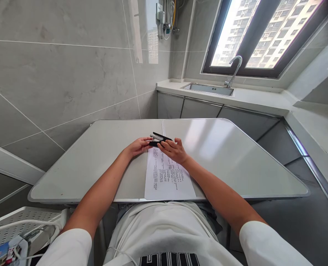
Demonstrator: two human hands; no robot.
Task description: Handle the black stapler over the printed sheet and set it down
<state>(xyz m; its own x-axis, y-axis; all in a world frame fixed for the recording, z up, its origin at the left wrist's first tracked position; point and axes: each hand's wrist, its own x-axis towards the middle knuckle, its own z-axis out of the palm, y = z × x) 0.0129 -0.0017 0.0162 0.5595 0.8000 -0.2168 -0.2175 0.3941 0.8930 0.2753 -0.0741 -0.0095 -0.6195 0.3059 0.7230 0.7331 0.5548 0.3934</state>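
Note:
A black stapler [155, 143] is held over the far end of a printed paper sheet [166, 177]. Its upper arm is tilted up from the base, showing the pale metal staple channel between them. My right hand [175, 149] grips the hinge end and underside, fingers closed around it. At the stapler's left end, my left hand [139, 145] pinches with thumb and fingertips; exactly what part they press on is too small to make out. The sheet lies flat on the table with its near edge by the table's front, its text sideways to me.
The pale folding table [97, 166] has a metal rim and a seam down its middle. A tiled wall [69, 74] rises at the left. Beyond stand a counter with a sink [208, 88] and tap [234, 72]. A white perforated basket [22, 221] sits low at the left.

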